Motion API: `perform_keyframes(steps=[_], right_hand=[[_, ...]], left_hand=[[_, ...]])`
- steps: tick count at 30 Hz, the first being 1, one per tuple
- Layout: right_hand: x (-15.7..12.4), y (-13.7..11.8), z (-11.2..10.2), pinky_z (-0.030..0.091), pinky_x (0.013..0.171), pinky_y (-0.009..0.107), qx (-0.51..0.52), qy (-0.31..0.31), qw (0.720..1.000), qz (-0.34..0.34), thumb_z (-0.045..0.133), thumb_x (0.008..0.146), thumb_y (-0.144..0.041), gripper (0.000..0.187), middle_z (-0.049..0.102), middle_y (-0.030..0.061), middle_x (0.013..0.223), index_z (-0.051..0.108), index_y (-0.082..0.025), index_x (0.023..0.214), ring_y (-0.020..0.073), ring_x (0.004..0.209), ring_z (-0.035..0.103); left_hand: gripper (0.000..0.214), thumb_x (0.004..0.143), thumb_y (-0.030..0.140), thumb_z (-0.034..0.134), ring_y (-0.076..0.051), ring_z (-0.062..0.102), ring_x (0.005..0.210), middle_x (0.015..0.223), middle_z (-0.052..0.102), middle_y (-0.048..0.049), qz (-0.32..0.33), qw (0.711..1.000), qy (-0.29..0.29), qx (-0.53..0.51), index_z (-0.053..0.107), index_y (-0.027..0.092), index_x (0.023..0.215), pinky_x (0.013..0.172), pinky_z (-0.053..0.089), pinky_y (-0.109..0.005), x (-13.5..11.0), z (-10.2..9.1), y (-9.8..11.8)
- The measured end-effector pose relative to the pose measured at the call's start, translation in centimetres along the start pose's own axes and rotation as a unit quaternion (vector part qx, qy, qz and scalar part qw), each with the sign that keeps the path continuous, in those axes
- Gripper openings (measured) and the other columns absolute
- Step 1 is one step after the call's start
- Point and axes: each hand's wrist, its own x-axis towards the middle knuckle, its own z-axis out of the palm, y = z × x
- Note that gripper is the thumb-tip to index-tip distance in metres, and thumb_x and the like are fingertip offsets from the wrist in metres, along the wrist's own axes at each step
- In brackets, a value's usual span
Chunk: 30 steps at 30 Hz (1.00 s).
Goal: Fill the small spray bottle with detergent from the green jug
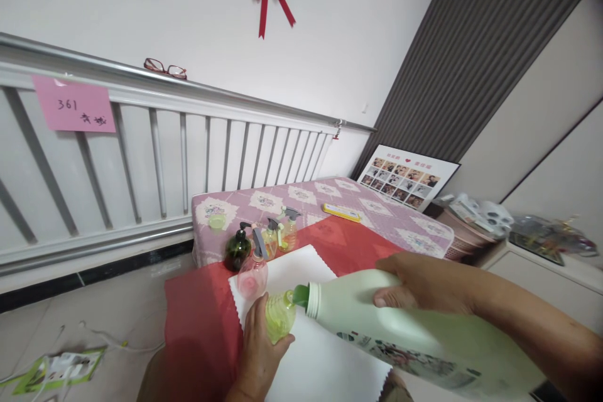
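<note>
My right hand (409, 286) grips a large pale green detergent bottle (358, 301) from above, tilted nearly flat with its green spout at the mouth of a small bottle. That small yellow-green clear bottle (279, 320) has no pump head on it, and my left hand (261, 345) is wrapped around it. I cannot make out any liquid running between the two. Just behind stands a pink spray bottle (253, 276), beside a dark green pump bottle (238, 248). Yellowish spray bottles (291, 229) are grouped farther back. Under the small bottle lies a white sheet (313, 352).
A red cloth (202, 320) and a purple patterned cover (301, 193) lie over the table. On it are a yellow case (342, 212) and a green lid-like piece (217, 222). A white radiator (160, 157) runs along the left wall; cables and a power strip (70, 364) lie on the floor.
</note>
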Motion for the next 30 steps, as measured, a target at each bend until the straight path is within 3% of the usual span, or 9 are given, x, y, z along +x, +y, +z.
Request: perform_keyframes(steps=[9,21,30], right_hand=[[0.27,0.29,0.17,0.048,0.071,0.038,0.003,0.006,1.0,0.004,0.064,0.08,-0.058,0.035,0.074,0.0076,0.093,0.063,-0.023,0.082,0.0314,0.088,0.069],[0.37,0.59,0.48,0.048,0.068,0.039,0.02,0.031,0.999,0.022,0.068,0.077,-0.055,0.029,0.076,0.0052,0.087,0.066,-0.026,0.075,0.0311,0.082,0.07],[0.5,0.68,0.57,0.05,0.064,0.038,0.058,0.062,0.996,0.003,0.075,0.072,-0.05,0.022,0.078,0.0064,0.084,0.076,-0.028,0.076,0.0309,0.078,0.071]], left_hand=[[0.09,0.066,0.02,0.075,-0.027,0.041,0.149,0.156,0.048,-0.0205,-0.007,1.0,-0.002,-0.005,0.036,0.006,0.146,0.125,0.033,-0.034,-0.05,-0.22,0.31],[0.088,0.065,0.023,0.075,-0.025,0.042,0.148,0.155,0.05,-0.016,-0.003,1.0,0.011,0.002,0.04,0.012,0.145,0.124,0.033,-0.03,0.05,0.09,-0.26],[0.09,0.063,0.024,0.076,-0.027,0.043,0.148,0.155,0.05,-0.0191,-0.001,1.0,0.021,-0.008,0.041,0.01,0.145,0.124,0.035,-0.032,0.14,0.3,-0.49]])
